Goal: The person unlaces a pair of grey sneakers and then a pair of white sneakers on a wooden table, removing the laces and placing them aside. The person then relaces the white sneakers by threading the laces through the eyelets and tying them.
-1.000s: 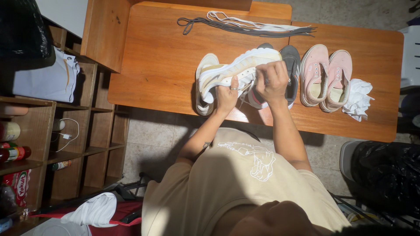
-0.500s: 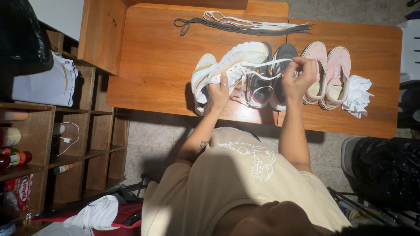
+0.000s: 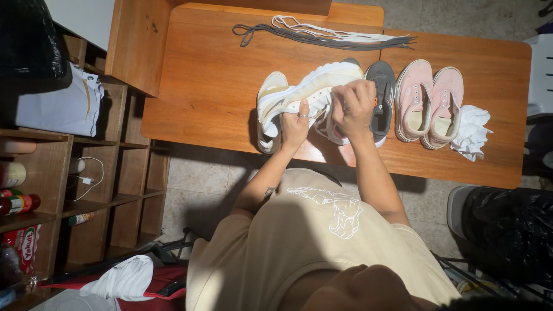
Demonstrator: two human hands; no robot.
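A white and cream mesh sneaker (image 3: 305,92) is held tilted just above the orange-brown wooden desk (image 3: 207,86). The left hand (image 3: 295,128) grips its heel end, thumb pressed on the side. The right hand (image 3: 352,108) is curled over its lacing area, fingers pinched together; what they pinch is hidden. Under the sneaker lies its matching white shoe (image 3: 266,124), and just beside the sneaker, toward the right hand, a grey sneaker (image 3: 381,86) rests on the desk. Beyond that stand a pair of pale pink canvas slip-ons (image 3: 429,101), with crumpled white paper (image 3: 471,131) touching them. Loose grey and white laces (image 3: 322,33) lie at the desk's far edge.
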